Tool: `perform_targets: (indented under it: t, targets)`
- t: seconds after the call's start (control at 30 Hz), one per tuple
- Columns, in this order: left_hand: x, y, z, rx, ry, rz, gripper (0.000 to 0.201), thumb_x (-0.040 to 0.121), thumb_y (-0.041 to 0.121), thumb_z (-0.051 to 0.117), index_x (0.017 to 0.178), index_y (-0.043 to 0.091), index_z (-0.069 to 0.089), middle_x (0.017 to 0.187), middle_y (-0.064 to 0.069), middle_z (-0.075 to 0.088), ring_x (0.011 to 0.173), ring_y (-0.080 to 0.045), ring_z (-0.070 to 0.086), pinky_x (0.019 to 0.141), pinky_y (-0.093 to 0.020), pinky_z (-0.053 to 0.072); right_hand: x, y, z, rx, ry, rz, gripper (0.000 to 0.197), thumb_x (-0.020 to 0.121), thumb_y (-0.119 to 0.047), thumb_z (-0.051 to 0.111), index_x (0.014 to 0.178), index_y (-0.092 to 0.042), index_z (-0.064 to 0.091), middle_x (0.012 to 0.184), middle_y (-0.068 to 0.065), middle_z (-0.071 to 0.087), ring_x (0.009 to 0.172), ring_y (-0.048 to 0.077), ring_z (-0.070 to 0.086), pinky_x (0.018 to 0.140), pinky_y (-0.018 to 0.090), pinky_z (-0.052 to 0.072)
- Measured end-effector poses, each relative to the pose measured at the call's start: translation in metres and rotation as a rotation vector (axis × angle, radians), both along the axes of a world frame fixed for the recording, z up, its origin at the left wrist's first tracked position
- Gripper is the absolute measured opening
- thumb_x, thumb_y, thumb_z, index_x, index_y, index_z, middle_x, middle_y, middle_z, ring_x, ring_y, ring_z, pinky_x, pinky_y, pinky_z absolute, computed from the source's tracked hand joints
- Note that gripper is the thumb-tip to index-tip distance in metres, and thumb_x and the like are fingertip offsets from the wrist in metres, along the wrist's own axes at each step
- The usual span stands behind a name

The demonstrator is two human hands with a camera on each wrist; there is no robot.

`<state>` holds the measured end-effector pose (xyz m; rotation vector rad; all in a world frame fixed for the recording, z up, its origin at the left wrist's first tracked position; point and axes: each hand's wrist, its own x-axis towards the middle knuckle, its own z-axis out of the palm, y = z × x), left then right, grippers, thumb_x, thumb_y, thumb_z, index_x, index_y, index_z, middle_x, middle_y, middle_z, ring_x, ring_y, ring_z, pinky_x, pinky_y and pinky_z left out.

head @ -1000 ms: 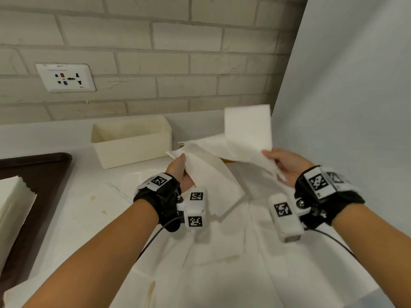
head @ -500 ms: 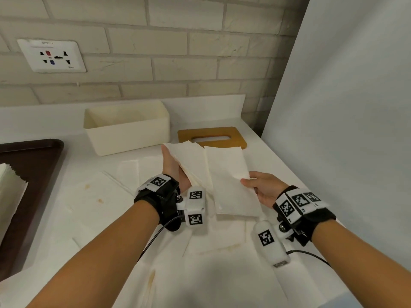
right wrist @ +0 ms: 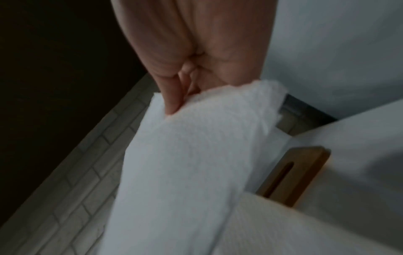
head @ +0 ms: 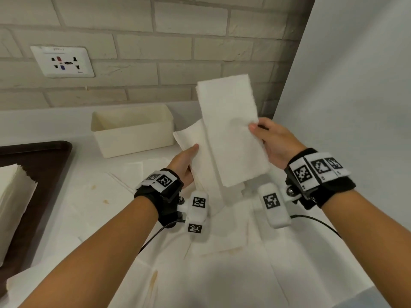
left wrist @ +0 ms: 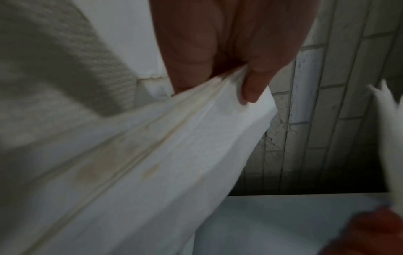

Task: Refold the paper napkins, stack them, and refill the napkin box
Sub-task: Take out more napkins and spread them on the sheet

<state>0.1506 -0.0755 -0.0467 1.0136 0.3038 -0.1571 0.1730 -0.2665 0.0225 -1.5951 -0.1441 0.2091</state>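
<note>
I hold white paper napkins up in the air over the counter. My right hand (head: 264, 138) pinches a folded napkin (head: 231, 130) by its right edge, thumb on top; the same napkin (right wrist: 185, 163) fills the right wrist view. My left hand (head: 186, 163) grips a second, stained napkin (head: 195, 141) partly behind the first, thumb on its near face; in the left wrist view the thumb presses this stained napkin (left wrist: 174, 146). The open cream napkin box (head: 133, 130) stands behind, empty as far as I see. Its wooden slotted lid (right wrist: 292, 174) lies on the counter.
Several unfolded, stained napkins (head: 222, 263) cover the counter below my wrists. A dark tray (head: 44, 165) at the left carries a stack of napkins (head: 13, 207). A brick wall with a socket (head: 62, 61) is behind; a white panel (head: 355, 85) closes off the right.
Both hands have lifted the napkins higher and tilted them upright. The right hand's folded napkin now overlaps the left hand's napkin and hides the wooden lid in the head view.
</note>
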Motion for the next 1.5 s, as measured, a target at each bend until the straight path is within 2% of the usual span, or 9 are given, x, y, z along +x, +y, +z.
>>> perform_targets:
  t: [0.3,0.43,0.57,0.83,0.97,1.07,1.27,1.43,1.5]
  targets:
    - [-0.022,0.002,0.015,-0.189,-0.084,0.068,0.074,0.085,0.072,0.025,0.111,0.014,0.062,0.109,-0.011,0.070,0.100,-0.026,0.064,0.082,-0.040,0.047,0.008,0.032,-0.027,-0.461,0.032,0.198,0.015,0.090,-0.019,0.056,0.077,-0.027,0.058,0.112,0.012,0.064,0.107,0.032,0.061,0.098,0.046,0.047]
    - [-0.046,0.010,0.017,-0.057,-0.107,0.057,0.052,0.091,0.056,0.040,0.111,0.015,0.064,0.111,-0.009,0.070,0.098,-0.021,0.069,0.086,-0.036,0.049,0.002,0.040,-0.020,-0.586,-0.097,0.315,0.011,0.092,-0.024,0.054,0.082,-0.027,0.057,0.085,-0.009,0.059,0.071,0.005,0.052,0.053,0.016,0.041]
    - [-0.066,0.015,0.017,0.021,-0.058,0.198,0.041,0.092,0.024,0.055,0.128,0.005,0.054,0.120,-0.012,0.065,0.102,-0.022,0.065,0.085,-0.034,0.052,-0.006,0.047,-0.015,-0.645,-0.199,0.406,0.009,0.092,-0.023,0.055,0.100,-0.024,0.058,0.088,-0.009,0.057,0.067,0.002,0.048,0.045,0.008,0.036]
    - [-0.093,0.011,0.061,-0.038,-0.270,0.328,0.023,0.094,0.012,0.051,0.114,0.001,0.058,0.103,-0.011,0.071,0.093,-0.021,0.069,0.086,-0.036,0.055,-0.034,0.038,-0.031,-0.181,0.117,0.441,0.098,0.053,-0.047,0.080,0.138,-0.019,0.039,0.129,-0.004,0.055,0.112,0.013,0.051,0.098,0.032,0.039]
    - [-0.098,0.003,0.084,-0.155,-0.422,0.299,0.018,0.097,0.016,0.047,0.100,0.006,0.061,0.088,-0.007,0.075,0.081,-0.019,0.072,0.084,-0.038,0.055,-0.049,0.030,-0.041,0.246,0.328,0.384,0.035,0.081,-0.035,0.061,0.114,-0.022,0.056,0.105,-0.004,0.064,0.100,0.015,0.057,0.088,0.028,0.044]
    - [-0.105,0.007,0.080,-0.129,-0.417,0.269,0.016,0.095,0.015,0.049,0.104,0.008,0.061,0.093,-0.006,0.074,0.087,-0.018,0.071,0.084,-0.038,0.057,-0.056,0.028,-0.037,0.438,0.353,0.408,0.030,0.075,-0.025,0.062,0.104,-0.019,0.060,0.106,0.002,0.067,0.103,0.018,0.060,0.096,0.036,0.045]
    - [-0.129,0.057,0.040,0.373,-0.233,0.306,0.018,0.083,0.003,0.063,0.099,0.012,0.063,0.077,0.007,0.075,0.081,-0.010,0.069,0.060,-0.017,0.056,-0.051,0.023,-0.028,0.207,0.125,0.279,0.015,0.084,0.000,0.061,0.096,-0.010,0.063,0.086,0.002,0.073,0.091,0.019,0.065,0.090,0.033,0.052]
    - [-0.137,0.069,0.002,0.588,-0.086,0.190,0.026,0.074,-0.004,0.071,0.094,0.012,0.065,0.096,-0.005,0.068,0.101,-0.026,0.062,0.090,-0.033,0.051,-0.043,0.030,-0.059,-0.083,0.122,0.248,0.079,0.043,-0.040,0.090,0.114,-0.020,0.063,0.123,0.007,0.062,0.118,0.026,0.056,0.107,0.044,0.039]
    - [-0.136,0.067,-0.009,0.603,-0.036,0.127,0.036,0.064,0.002,0.080,0.093,0.017,0.065,0.099,-0.007,0.067,0.102,-0.027,0.061,0.094,-0.036,0.047,-0.041,0.031,-0.073,-0.235,0.131,0.322,0.051,0.054,-0.037,0.086,0.100,-0.030,0.065,0.125,0.007,0.061,0.116,0.026,0.057,0.106,0.045,0.041]
